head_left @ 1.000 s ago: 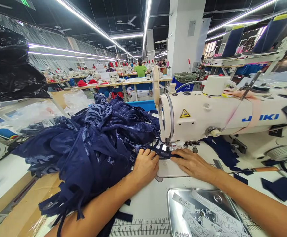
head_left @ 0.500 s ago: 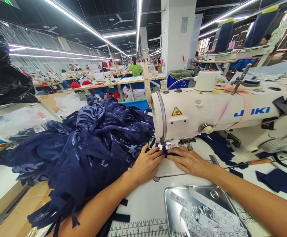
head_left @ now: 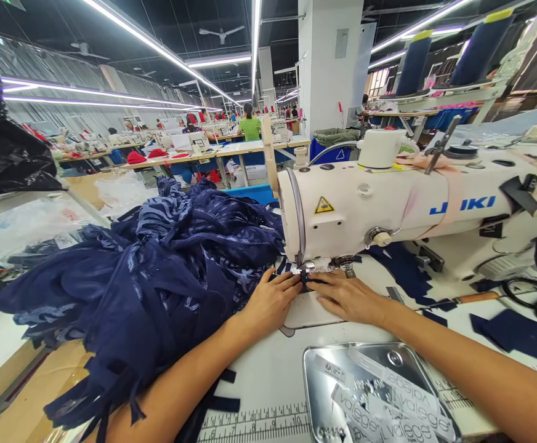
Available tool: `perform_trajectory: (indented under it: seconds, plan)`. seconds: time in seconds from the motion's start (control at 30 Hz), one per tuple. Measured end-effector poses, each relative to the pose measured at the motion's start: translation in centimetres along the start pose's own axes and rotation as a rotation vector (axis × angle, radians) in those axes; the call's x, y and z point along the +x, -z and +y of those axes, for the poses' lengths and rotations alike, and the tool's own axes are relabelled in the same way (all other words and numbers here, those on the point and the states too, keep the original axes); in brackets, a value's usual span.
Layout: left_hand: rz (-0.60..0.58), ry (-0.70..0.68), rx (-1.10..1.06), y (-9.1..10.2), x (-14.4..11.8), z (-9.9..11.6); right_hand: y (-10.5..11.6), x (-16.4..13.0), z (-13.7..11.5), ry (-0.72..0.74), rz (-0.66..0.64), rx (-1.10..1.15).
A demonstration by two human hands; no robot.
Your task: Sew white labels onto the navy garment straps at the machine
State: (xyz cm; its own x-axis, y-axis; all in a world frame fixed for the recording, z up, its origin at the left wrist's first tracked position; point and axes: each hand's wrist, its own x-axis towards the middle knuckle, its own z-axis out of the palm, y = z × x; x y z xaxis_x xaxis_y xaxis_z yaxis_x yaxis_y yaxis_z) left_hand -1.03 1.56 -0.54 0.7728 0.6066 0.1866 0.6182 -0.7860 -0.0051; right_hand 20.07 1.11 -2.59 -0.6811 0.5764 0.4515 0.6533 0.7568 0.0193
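your left hand (head_left: 268, 300) and right hand (head_left: 345, 295) press flat, fingers unclenched, on sheer navy patterned fabric (head_left: 167, 258), heaped and crumpled.

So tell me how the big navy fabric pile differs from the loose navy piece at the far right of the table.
The navy fabric pile is bulky, crumpled and heaped high; the loose navy piece is small and lies flat. The pile shows a pale woven pattern and dangling strips, while the piece looks plain. The left hand rests against the pile's edge by the sewing machine; nothing touches the piece. Both are dark navy and sit on the white table.
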Motion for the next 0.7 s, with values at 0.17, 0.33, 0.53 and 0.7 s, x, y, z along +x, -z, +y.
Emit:
perform_trajectory:
  seconds: [0.17, 0.33, 0.53, 0.7]
  plan:
    - [0.004, -0.006, 0.054, -0.1, 0.5, -0.6, 0.2, 0.2, 0.4, -0.057, -0.058, 0.042]
    - [0.041, 0.002, 0.097, -0.1, 0.8, -0.5, -0.4, 0.1, 0.9, -0.111, -0.009, 0.07]
    - [0.057, 0.227, 0.338, 0.3, 0.9, 1.5, -0.6, 0.4, 0.8, -0.222, -0.001, -0.127]
    - [0.144, 0.258, 0.345, -0.1, 1.4, 0.9, 1.3, 0.4, -0.5, -0.108, -0.115, -0.227]
